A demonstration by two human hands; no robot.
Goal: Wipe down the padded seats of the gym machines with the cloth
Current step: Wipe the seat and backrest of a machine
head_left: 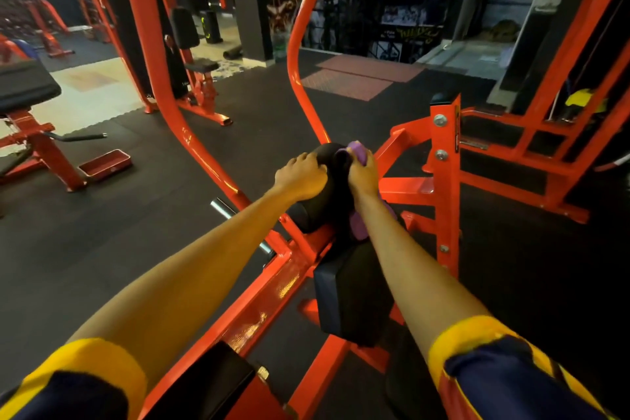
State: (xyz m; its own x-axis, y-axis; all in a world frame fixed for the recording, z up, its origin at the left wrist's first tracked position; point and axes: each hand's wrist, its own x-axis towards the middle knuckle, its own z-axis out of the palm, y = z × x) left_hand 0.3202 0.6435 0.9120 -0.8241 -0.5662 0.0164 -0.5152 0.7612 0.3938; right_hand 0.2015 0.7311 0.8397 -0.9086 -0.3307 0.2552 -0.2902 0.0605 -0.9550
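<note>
Here, cloth (356, 151) on pad (313, 211), orange uprights (296, 54) beside

Your left grip (301, 176) curls over the left of the pad (335, 181); your right grip (363, 176) holds the purple cloth (356, 151) against the pad's right. The seat (354, 293) sits just below the pad.

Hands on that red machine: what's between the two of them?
Head view: only the black pad; the left hand grips it, and the right hand holds the purple cloth against it.
</note>
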